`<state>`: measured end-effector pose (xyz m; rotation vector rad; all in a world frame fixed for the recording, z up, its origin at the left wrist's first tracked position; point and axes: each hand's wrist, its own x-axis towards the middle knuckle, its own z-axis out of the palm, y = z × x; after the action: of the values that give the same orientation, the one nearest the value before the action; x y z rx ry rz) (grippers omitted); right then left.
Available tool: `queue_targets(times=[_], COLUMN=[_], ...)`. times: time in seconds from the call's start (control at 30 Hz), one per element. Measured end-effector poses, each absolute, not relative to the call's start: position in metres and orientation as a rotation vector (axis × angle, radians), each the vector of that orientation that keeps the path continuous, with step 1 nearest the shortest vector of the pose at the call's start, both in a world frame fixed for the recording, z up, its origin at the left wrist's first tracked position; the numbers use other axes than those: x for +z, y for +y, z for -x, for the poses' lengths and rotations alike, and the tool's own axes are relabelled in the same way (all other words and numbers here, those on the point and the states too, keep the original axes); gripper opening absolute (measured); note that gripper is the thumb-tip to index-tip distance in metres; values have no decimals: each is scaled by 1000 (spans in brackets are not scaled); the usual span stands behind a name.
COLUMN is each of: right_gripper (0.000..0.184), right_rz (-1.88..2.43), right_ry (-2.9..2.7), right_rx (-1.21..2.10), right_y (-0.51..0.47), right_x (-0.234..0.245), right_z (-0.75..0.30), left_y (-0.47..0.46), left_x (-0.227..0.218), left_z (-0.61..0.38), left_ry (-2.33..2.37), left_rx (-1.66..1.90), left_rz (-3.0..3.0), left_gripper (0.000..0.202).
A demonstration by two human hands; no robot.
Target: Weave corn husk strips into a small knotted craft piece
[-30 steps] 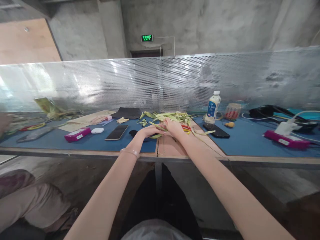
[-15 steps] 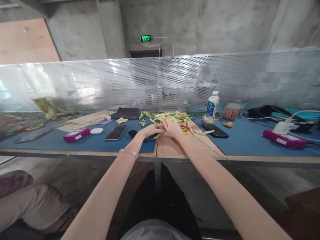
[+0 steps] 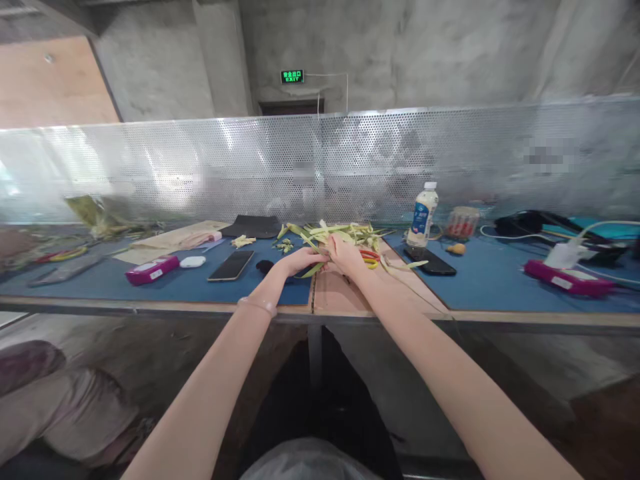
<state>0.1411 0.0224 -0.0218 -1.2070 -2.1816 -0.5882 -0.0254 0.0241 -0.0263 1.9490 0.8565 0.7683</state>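
A heap of green and pale yellow leaf strips point(image 3: 340, 233) lies at the middle of the bench, on the seam between the blue mat and a bare wooden board. My left hand point(image 3: 299, 259) is closed in a pinch on one green strip point(image 3: 314, 270) at the heap's near edge. My right hand point(image 3: 345, 256) sits right beside it, fingers curled on the same strips. Red and yellow handles, perhaps scissors point(image 3: 371, 257), stick out from under my right hand.
On the blue mat point(image 3: 175, 283) to the left lie a phone point(image 3: 231, 265), a white earbud case point(image 3: 193, 261) and a pink box point(image 3: 152, 269). Right: a white bottle point(image 3: 422, 215), another phone point(image 3: 429, 260), a pink box point(image 3: 567, 277) with cables. Perforated metal screen point(image 3: 320, 167) behind. A person's leg point(image 3: 60, 407) at lower left.
Both hands stay at the heap's near edge and shift only slightly; the strips between them have lifted a little.
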Motion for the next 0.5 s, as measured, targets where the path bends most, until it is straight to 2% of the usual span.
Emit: queue_targets(times=[0.23, 0.5], right_gripper=[27, 24], right_rz=[1154, 903], right_ry=[-2091, -2209], right_rx=[-600, -779], right_y=[24, 22], right_x=[-25, -22], right_z=[-148, -144], left_y=[31, 34], left_x=[-29, -28], left_z=[26, 25], left_ry=[881, 916], left_rx=[934, 1082], left_rz=[-1761, -1609], left_gripper=[26, 27])
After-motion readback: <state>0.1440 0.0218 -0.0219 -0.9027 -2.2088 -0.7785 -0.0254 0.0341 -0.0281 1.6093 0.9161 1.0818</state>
